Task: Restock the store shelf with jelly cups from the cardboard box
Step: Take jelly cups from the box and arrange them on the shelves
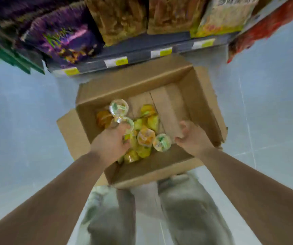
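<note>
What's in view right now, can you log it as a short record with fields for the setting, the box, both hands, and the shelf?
setting: store aisle, pale tiled floor, seen from above
box: open cardboard box on the floor before the shelf, flaps out
contents: loose jelly cups, yellow, orange and clear, piled in the box's left half; right half bare cardboard
left hand: in the box, closed around clear jelly cups
right hand: over the bare right half, fingers curled, holding nothing visible
shelf: snack bags, yellow price tags on the edge
</note>
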